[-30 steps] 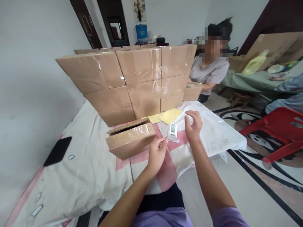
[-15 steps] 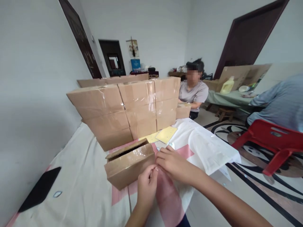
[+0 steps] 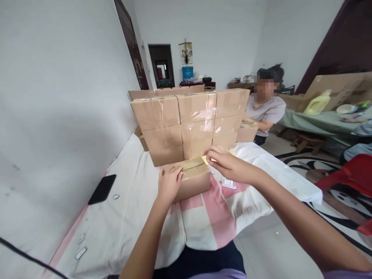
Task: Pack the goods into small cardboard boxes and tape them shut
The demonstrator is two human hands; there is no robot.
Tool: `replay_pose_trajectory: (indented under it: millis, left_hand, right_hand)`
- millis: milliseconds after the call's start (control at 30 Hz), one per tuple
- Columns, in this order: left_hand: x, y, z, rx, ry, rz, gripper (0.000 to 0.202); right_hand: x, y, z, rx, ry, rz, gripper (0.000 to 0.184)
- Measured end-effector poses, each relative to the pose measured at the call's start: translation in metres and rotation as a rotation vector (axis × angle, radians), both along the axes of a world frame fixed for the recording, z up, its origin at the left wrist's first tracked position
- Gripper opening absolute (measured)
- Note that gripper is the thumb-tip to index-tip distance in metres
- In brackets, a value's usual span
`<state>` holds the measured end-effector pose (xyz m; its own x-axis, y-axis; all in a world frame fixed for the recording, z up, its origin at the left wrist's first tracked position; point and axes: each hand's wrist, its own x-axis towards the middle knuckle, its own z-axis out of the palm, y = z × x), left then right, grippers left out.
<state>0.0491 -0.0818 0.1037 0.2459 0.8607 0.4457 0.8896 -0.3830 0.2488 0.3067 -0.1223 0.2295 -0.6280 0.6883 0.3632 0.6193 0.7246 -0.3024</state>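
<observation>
A small brown cardboard box [image 3: 193, 185] lies in front of me with its top flaps folded down and a thin dark seam between them. Over its left end rests my left hand [image 3: 168, 180], with curved fingers pressing on the top. My right hand [image 3: 222, 162] is at the far right end of the box, thumb and fingers pinched together. What lies between those fingertips is too small to make out. A yellow sheet [image 3: 233, 153] shows partly behind the right hand. Below that hand lies a crumpled white scrap [image 3: 228, 183].
Taped cardboard boxes [image 3: 197, 128] stand stacked behind the small box. A black flat object [image 3: 102, 189] lies left on the cloth-covered table [image 3: 130, 217]. Across the table a person [image 3: 267, 108] sits by another box [image 3: 246, 131]. A red plastic chair [image 3: 348, 176] stands at right.
The box's raised flaps are now down. My left hand has gone from a pinch beside the box onto its top; my right hand has moved to its far right end. The view has turned left.
</observation>
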Motion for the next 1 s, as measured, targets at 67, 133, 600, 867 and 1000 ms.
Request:
replay_pose_trajectory:
  millis: [67, 133, 600, 867, 1000]
  left_hand:
    - [-0.004, 0.0, -0.005, -0.096, 0.057, -0.063, 0.037]
    - [-0.006, -0.006, -0.011, -0.11, 0.105, -0.077, 0.049]
    - [-0.012, -0.012, -0.023, -0.089, 0.139, -0.097, 0.06]
    - [-0.005, -0.015, -0.013, -0.105, 0.167, -0.087, 0.062]
    - [0.005, -0.011, -0.005, -0.139, 0.189, -0.112, 0.063]
  right_hand:
    - [-0.009, 0.018, -0.003, -0.083, -0.025, 0.072, 0.024]
    - [-0.022, 0.041, -0.016, -0.157, -0.066, 0.134, 0.021]
    - [-0.064, 0.129, -0.097, -0.286, -0.334, 0.049, 0.018]
    - [-0.061, 0.126, -0.101, -0.272, -0.319, 0.064, 0.017]
    - [-0.061, 0.128, -0.102, -0.258, -0.272, 0.035, 0.018]
